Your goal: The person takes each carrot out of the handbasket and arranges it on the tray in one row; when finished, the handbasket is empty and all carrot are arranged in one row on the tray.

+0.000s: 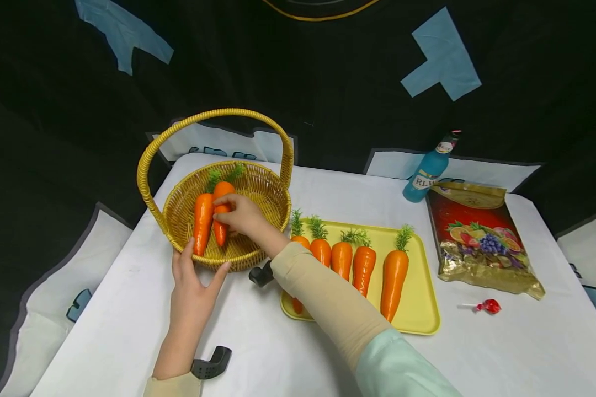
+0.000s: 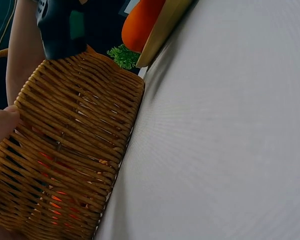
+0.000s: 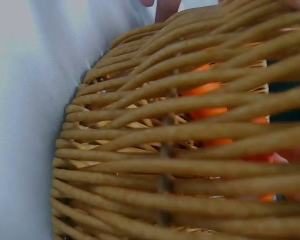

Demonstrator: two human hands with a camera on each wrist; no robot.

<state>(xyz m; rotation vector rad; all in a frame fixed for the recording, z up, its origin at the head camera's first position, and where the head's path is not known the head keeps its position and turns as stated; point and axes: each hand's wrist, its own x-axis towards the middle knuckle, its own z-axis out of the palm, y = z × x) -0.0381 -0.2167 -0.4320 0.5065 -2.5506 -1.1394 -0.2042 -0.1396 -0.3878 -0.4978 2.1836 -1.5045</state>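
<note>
My right hand (image 1: 245, 215) reaches into a yellow wicker basket (image 1: 273, 201) and pinches the upper part of a toy carrot (image 1: 223, 189) with a green top. Against it on the left lies another carrot (image 1: 203, 223), also inside the basket. My left hand (image 1: 191, 286) rests against the basket's near side, thumb and fingers spread along the wall. Its thumb (image 2: 4, 122) shows at the weave in the left wrist view. Through the basket wall (image 3: 140, 165) in the right wrist view, patches of orange are visible; the right hand's grip is mostly hidden there.
Several carrots (image 1: 394, 275) lie on a yellow tray (image 1: 427, 309), partly under my right forearm. Further right are a blue bottle (image 1: 427, 173), a red and gold fruit-print bag (image 1: 484, 242) and a red lollipop (image 1: 489, 306). The basket's tall handle (image 1: 218, 113) arches above it.
</note>
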